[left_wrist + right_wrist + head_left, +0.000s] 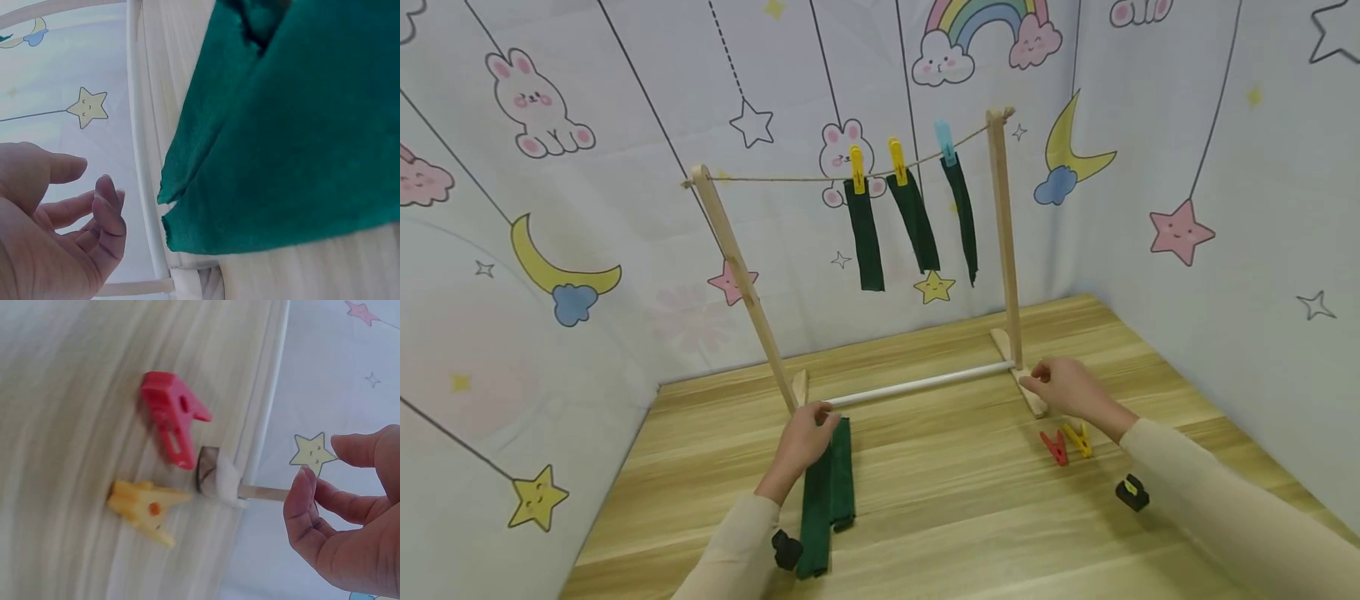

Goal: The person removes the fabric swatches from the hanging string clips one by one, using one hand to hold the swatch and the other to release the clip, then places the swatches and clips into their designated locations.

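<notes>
My left hand (805, 435), fingers loosely bent and holding nothing, hovers over the upper ends of two dark green cloth strips (817, 521) lying side by side on the table. In the left wrist view a gap shows between thumb and fingers, with the green cloth (300, 169) off to the side. Near the foot of the rack's right post is my right hand (1071, 390), its loosely curved fingers also empty. Below it lie a red clothespin (1054, 448) and a yellow clothespin (1078, 440), close together. Both clothespins appear beside the hand in the right wrist view.
A cord (775, 178) runs between two wooden posts (1006, 242). Three green strips (866, 237) hang from it by two yellow clothespins (898, 162) and a blue one (946, 143). A white rod (917, 385) joins the posts low down. Printed curtains (1262, 167) surround the table.
</notes>
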A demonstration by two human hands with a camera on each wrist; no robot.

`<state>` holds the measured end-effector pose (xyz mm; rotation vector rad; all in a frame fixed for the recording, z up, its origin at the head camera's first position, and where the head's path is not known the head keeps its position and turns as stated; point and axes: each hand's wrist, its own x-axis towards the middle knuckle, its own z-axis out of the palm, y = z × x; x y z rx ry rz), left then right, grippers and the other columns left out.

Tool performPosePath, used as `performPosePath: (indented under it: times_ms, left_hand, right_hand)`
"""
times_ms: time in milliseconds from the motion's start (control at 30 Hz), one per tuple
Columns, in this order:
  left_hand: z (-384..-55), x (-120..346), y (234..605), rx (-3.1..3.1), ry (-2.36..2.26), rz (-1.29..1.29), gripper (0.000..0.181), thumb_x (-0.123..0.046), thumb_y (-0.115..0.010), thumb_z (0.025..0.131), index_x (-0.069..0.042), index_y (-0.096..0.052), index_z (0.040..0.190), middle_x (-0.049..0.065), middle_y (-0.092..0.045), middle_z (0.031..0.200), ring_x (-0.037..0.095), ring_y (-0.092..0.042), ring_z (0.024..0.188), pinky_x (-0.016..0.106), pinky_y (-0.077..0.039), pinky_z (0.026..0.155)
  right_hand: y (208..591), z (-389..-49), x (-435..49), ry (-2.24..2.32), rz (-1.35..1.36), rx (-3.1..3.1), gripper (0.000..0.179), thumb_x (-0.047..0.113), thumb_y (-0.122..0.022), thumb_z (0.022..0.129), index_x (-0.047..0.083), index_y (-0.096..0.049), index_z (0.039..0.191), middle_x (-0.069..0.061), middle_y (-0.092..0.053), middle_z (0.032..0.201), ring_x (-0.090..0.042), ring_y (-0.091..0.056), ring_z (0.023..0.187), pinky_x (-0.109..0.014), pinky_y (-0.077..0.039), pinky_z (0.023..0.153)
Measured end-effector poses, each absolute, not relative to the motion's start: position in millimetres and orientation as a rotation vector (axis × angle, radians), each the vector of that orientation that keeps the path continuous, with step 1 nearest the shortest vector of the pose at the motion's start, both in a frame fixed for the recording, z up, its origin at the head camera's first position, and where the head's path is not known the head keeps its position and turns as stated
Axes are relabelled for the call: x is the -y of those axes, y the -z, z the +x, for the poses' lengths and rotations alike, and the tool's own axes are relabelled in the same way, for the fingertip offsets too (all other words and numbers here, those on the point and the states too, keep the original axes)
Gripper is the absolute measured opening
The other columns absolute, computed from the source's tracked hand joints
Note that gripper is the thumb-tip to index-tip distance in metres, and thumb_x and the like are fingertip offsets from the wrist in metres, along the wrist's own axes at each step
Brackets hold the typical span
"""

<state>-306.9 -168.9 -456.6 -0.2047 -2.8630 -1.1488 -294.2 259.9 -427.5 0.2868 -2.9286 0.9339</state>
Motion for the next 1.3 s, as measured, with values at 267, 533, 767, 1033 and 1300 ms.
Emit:
performPosePath:
  times_ms: [267,533,767,1033,1300]
  left_hand:
    - [-306.8,160.6,454.0,2.823,1.156,-0.228,0.031,-0.017,-0.060,0.101,0.006,-0.066,0.121,0.016,-0.068,0.103,0.029,-0.063,0.093,0.044,-0.052,0.077]
    - [-318.1,146.2,432.6,2.804,1.167,-0.250,0.038,-0.025,-0.056,0.103,0.003,-0.063,0.128,0.016,-0.068,0.111,0.025,-0.065,0.086,0.042,-0.054,0.076]
    - [-327.4,135.7,409.8,2.751,1.191,-0.279,0.040,-0.027,-0.054,0.104,0.002,-0.062,0.130,0.018,-0.066,0.117,0.024,-0.062,0.083,0.039,-0.052,0.073]
    - [-336.5,124.2,388.0,2.720,1.271,-0.265,0.044,-0.033,-0.053,0.105,-0.003,-0.056,0.138,0.015,-0.062,0.128,0.026,-0.071,0.083,0.033,-0.054,0.064]
    - [-343.4,112.8,372.7,2.679,1.377,-0.291,0.050,-0.030,-0.055,0.104,-0.002,-0.046,0.145,0.016,-0.059,0.131,0.031,-0.070,0.089,0.037,-0.054,0.072]
  right_hand:
    - [414.3,-306.9,-235.8,-0.988,0.334,2.859,0.036,0.025,-0.062,0.100,-0.009,-0.069,0.106,-0.023,-0.068,0.102,-0.036,-0.064,0.095,-0.051,-0.052,0.080]
    - [387.6,-319.3,-216.4,-0.974,0.394,2.803,0.036,0.020,-0.057,0.101,-0.011,-0.065,0.117,-0.025,-0.066,0.111,-0.038,-0.064,0.102,-0.052,-0.052,0.085]
    - [366.8,-323.4,-199.5,-1.006,0.439,2.731,0.033,0.016,-0.055,0.099,-0.009,-0.066,0.117,-0.023,-0.067,0.111,-0.035,-0.064,0.099,-0.050,-0.052,0.084]
    - [344.8,-331.7,-179.9,-1.049,0.424,2.701,0.030,0.018,-0.058,0.099,-0.005,-0.066,0.118,-0.020,-0.067,0.115,-0.033,-0.064,0.103,-0.048,-0.052,0.087]
    - [319.9,-337.3,-158.3,-1.073,0.429,2.671,0.030,0.021,-0.058,0.100,-0.001,-0.065,0.120,-0.016,-0.066,0.117,-0.029,-0.066,0.097,-0.044,-0.054,0.082]
